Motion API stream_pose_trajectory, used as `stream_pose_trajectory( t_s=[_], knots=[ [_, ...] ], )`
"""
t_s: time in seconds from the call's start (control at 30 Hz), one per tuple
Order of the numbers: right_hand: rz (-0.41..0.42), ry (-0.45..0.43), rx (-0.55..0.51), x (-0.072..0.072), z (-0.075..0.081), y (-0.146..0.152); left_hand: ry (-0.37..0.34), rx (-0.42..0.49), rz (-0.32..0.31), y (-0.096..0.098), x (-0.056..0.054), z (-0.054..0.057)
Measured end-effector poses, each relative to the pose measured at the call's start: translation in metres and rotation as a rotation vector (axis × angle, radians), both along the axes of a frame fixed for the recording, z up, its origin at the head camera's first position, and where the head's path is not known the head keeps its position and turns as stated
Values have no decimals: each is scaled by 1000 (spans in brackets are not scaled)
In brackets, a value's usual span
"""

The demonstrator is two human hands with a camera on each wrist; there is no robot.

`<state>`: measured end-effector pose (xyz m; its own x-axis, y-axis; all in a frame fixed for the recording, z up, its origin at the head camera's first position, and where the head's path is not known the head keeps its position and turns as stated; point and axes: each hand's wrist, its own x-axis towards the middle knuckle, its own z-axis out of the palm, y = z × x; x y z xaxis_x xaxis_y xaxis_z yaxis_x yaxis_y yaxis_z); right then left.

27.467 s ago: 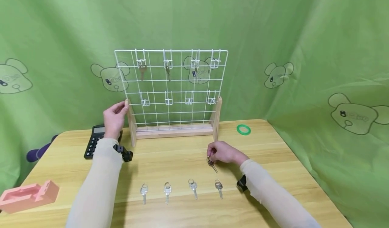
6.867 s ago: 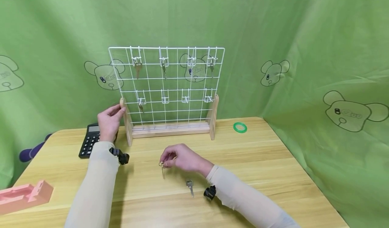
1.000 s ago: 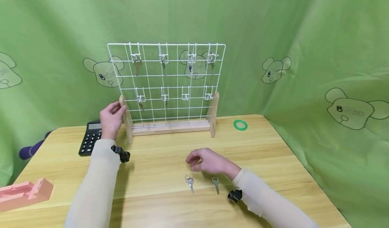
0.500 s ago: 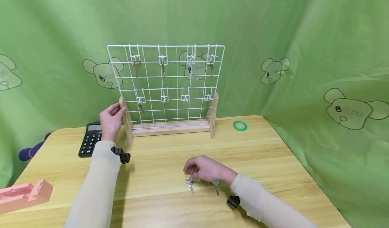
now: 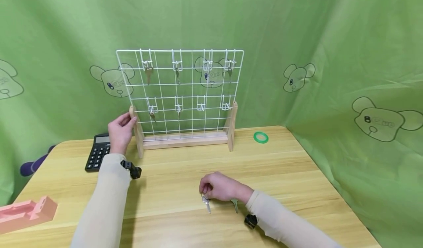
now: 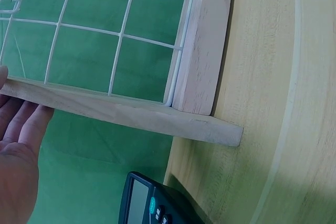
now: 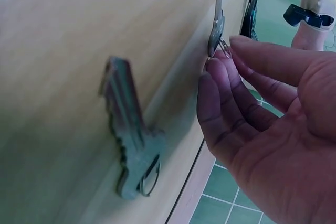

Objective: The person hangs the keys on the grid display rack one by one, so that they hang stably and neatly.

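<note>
In the head view my left hand (image 5: 120, 132) grips the left wooden upright of a white wire grid rack (image 5: 185, 140), thumb in front. The left wrist view shows its fingers (image 6: 31, 124) behind that upright. My right hand (image 5: 221, 187) pinches the ring of a silver key (image 5: 206, 205) low over the table; in the right wrist view this key (image 7: 216, 32) is at the thumb and fingertips. A second key (image 5: 235, 205) lies to its right, partly hidden by the hand. Several keys hang from the rack's hooks, including two on the lower row (image 5: 179, 110).
A black calculator (image 5: 97, 154) lies by my left wrist. A pink tape dispenser shape (image 5: 29, 213) sits at the left front, and a green ring (image 5: 261, 137) lies at the right rear. Green curtain (image 5: 264, 27) surrounds the wooden table (image 5: 281, 174).
Over the longer span, keys left the table and more hang on the rack, including two below. In the last second my right hand lowered to the silver key's ring. The left hand stayed.
</note>
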<state>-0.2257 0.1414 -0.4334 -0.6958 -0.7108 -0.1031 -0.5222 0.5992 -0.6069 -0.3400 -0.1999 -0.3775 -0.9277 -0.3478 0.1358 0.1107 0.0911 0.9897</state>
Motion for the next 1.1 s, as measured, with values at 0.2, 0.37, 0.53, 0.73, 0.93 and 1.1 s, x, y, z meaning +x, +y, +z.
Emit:
stream_pose_trajectory(
  t_s=[0.2,0.37,0.53,0.73,0.93,1.1],
  knots=[
    [-8,37,30,0,-1,-1,-6,-9,-9,0,1,2],
    [-11,47,37,0,-2,0,-15,-4,-17,0,1,2],
    [-8,39,22,0,0,1,-5,-6,-13,0,1,1],
    [-20,26,-47,-2,6,7,7,-17,-6,0,0,0],
    [-71,28,-118,-5,17,13,10,-14,-2,0,0,-1],
    [-118,26,-167,-7,24,17,12,-9,0,0,0,0]
  ],
)
